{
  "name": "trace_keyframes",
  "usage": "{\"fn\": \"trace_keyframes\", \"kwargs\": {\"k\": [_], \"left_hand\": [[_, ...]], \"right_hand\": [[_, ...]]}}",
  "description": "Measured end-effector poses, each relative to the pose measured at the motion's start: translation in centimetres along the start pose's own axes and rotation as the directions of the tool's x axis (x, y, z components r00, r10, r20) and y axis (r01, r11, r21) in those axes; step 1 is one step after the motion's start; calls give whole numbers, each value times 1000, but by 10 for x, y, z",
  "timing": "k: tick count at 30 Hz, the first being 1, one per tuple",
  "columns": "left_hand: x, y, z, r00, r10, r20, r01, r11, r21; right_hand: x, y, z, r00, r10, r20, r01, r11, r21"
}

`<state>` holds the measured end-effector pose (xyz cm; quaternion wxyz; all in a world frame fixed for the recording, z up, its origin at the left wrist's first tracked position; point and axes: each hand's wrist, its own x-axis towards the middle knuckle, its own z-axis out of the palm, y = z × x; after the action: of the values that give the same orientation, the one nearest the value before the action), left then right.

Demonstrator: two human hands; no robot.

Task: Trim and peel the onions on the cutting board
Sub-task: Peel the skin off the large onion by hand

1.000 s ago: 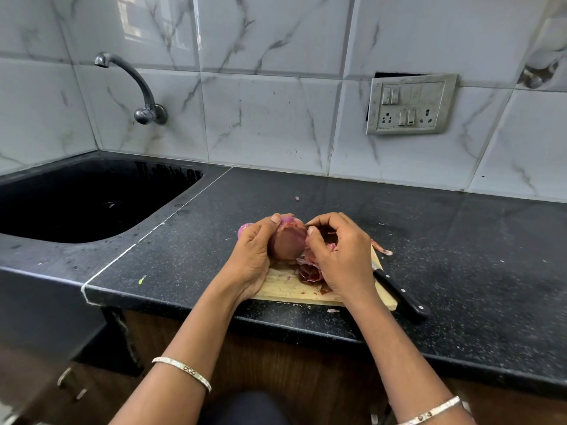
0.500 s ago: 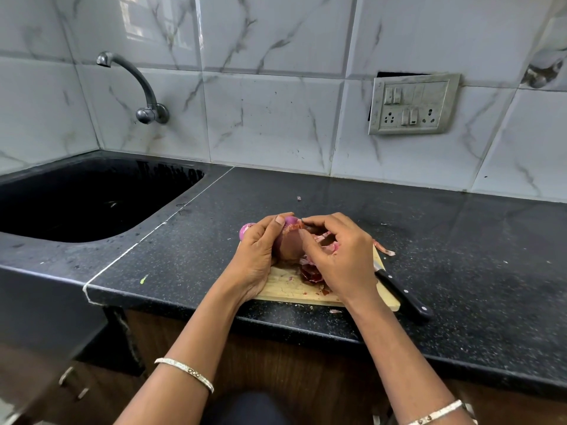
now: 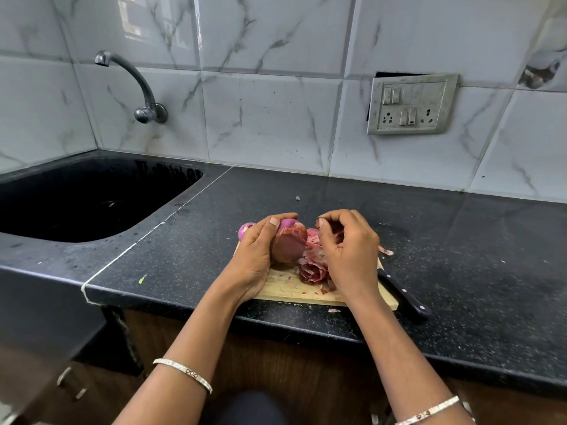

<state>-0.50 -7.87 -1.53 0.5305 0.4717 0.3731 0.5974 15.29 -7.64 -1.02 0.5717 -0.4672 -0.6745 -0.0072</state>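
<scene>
Above the cutting board [image 3: 285, 286], onion [image 3: 288, 245] clamped in left hand [image 3: 256, 256] grip; right hand [image 3: 346, 250] pinching peel [image 3: 319, 224]

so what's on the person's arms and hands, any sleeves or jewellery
No sleeves show: both forearms are bare. Each wrist carries one thin silver bangle with small engraved marks, the left bangle and the right bangle. No rings show on the left hand or right hand.

Cutting board [image 3: 285, 289] at the counter's [image 3: 460, 240] front edge, right of the sink [image 3: 76, 200]. On the board: onion [image 3: 288, 245] at left within the left hand [image 3: 257, 256], peels [image 3: 313, 269] just right of it, under the right hand [image 3: 349, 253]. Second onion [image 3: 244, 231] behind the left hand. Knife [image 3: 405, 294] along the board's right edge. Tap [image 3: 138, 87] behind the sink; switch panel [image 3: 411, 104] on the wall, right.
</scene>
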Motion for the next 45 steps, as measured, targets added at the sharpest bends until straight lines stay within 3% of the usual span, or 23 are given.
{"fn": "trace_keyframes", "kwargs": {"k": [6, 15, 25, 37, 45], "left_hand": [[1, -1, 0, 999, -28, -18, 27, 998, -59], [2, -3, -3, 1000, -13, 2, 13, 998, -64], [0, -1, -2, 999, 5, 42, -4, 999, -37], [0, -3, -2, 998, 29, 64, -29, 1000, -8], [2, -4, -2, 1000, 1, 22, 0, 999, -41]], "right_hand": [[1, -1, -4, 995, 99, 7, -99, 994, 40], [-1, -10, -6, 988, 67, 139, -82, 990, 111], [0, -5, -4, 991, 73, 114, -92, 982, 167], [-5, -4, 5, 994, -105, 19, 106, 993, -58], [-2, -2, 3, 997, -68, -27, 66, 995, -76]]}}
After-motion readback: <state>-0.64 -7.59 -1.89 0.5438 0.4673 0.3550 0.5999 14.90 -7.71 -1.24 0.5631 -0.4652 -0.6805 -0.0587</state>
